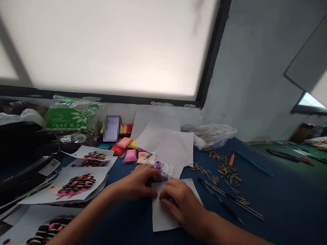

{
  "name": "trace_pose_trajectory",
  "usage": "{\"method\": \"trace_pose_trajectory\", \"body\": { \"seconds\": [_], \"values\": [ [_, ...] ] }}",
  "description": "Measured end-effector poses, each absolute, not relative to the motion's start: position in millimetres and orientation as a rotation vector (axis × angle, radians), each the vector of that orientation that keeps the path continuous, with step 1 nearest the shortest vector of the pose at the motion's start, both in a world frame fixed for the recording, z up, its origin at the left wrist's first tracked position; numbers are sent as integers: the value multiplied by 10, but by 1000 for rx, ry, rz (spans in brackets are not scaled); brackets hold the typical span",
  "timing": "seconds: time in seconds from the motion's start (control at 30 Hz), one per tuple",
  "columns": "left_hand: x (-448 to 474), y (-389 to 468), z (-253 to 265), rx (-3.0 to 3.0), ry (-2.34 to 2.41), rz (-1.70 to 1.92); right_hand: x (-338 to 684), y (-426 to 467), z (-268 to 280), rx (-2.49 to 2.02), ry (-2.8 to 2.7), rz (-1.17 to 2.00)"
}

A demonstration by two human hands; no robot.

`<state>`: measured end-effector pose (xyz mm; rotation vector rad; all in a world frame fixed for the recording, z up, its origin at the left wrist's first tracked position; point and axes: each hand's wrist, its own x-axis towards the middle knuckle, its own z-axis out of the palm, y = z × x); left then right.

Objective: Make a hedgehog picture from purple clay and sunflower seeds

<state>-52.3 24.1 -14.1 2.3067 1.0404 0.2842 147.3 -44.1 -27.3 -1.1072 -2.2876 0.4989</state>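
A small sheet of white paper [163, 219] lies on the dark blue tabletop in front of me. My right hand [182, 200] is over its middle, thumb and fingers drawn together in a pinch. What they hold is hidden, though a bit of purple shows beneath them. At the sheet's upper left corner rests the thumb of my left hand [143, 180], apart from the bent fingers. Those fingers lie by a clear plastic packet with purple in it [163, 167]. Larger white sheets [166, 143] spread out behind the packet.
Left are sheets with sunflower-seed hedgehog pictures [76, 185] and a green seed bag [68, 117]. Packets of coloured clay [130, 156] sit near a phone-like screen [111, 128]. Right are loose sunflower seeds [230, 173], an orange stick [231, 160], a black pen [217, 197] and blue pens [254, 163].
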Motion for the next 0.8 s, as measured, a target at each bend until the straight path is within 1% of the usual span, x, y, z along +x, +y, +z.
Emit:
{"method": "trace_pose_trajectory", "body": {
  "seconds": [0.37, 0.6, 0.8],
  "values": [
    [-531, 258, -175, 2317, 1034, 300, 1434, -415, -312, -1120, -2352, 308],
    [-529, 255, -169, 2316, 1037, 288, 1436, -444, -294, -1049, -2451, 171],
    [-530, 239, -144, 2323, 1020, 285, 1528, -555, -231, -1056, -2496, 180]
  ]
}}
